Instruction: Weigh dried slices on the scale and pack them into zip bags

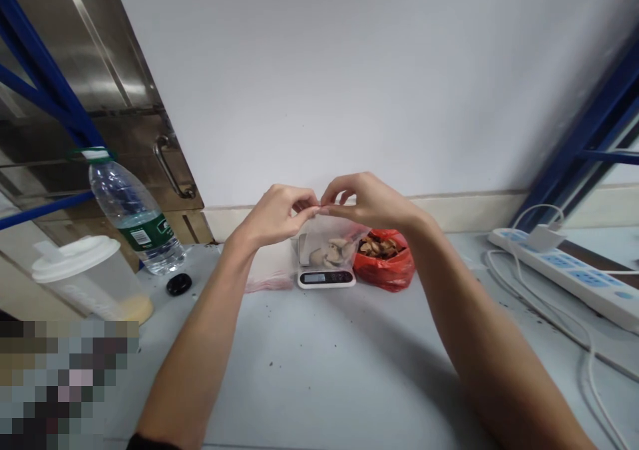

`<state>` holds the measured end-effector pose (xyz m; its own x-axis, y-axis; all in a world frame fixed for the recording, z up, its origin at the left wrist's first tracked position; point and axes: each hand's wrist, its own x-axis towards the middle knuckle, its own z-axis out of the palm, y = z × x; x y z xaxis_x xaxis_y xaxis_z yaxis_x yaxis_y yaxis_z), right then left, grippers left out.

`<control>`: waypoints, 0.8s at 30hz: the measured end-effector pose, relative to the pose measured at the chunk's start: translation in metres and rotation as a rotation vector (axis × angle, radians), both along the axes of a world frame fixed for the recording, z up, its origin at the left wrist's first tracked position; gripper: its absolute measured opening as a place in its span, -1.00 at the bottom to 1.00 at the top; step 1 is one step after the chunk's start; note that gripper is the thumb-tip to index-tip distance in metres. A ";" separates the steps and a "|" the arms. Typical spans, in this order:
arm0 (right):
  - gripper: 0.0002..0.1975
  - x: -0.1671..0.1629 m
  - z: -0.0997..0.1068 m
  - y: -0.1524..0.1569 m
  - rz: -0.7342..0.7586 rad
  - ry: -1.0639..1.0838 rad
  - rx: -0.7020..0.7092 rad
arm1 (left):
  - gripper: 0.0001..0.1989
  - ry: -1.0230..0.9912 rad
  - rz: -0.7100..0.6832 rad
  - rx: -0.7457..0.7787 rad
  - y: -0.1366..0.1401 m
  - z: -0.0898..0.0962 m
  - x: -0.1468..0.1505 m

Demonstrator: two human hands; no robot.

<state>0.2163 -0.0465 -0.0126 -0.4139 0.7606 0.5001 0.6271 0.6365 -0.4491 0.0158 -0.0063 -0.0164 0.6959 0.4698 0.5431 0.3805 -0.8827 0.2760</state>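
A clear plastic bag (333,250) with pale brown dried slices in its bottom hangs over a small white digital scale (327,278). Whether the bag rests on the scale's plate, I cannot tell. My left hand (284,214) pinches the bag's top edge between thumb and fingers. Right beside it, my right hand (362,204) pinches the same edge, the fingertips of both hands meeting. A red plastic bag (387,273), open at the top, holds darker dried slices to the right of the scale. Flat clear bags (269,270) with pinkish edges lie to its left.
A water bottle (137,217), a lidded plastic cup (90,277) and a black round cap (178,284) stand at the left. On the right lies a white power strip (574,270) with looping white cables (554,327). A white wall (319,90) rises behind the table.
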 end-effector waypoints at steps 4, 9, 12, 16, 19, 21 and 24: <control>-0.77 -0.001 -0.002 0.002 -0.009 -0.041 -0.043 | -0.84 0.076 -0.003 0.030 0.001 0.001 -0.001; -0.81 0.000 -0.006 0.008 -0.019 -0.085 -0.025 | -0.78 0.134 -0.002 0.045 0.005 0.005 -0.007; -0.83 0.006 -0.007 0.010 -0.071 -0.096 -0.019 | -0.77 0.127 0.011 0.030 0.008 0.008 -0.014; -0.84 0.019 -0.006 0.011 -0.126 -0.114 -0.051 | -0.77 0.114 0.026 0.014 0.015 0.009 -0.024; -0.83 0.028 -0.006 0.012 -0.147 -0.123 -0.066 | -0.78 0.105 0.034 -0.002 0.019 0.007 -0.027; -0.83 0.033 -0.007 0.013 -0.165 -0.120 -0.075 | -0.78 0.104 0.038 -0.015 0.021 0.006 -0.027; -0.84 0.040 -0.008 0.016 -0.197 -0.125 -0.084 | -0.77 0.120 0.039 -0.033 0.023 0.005 -0.024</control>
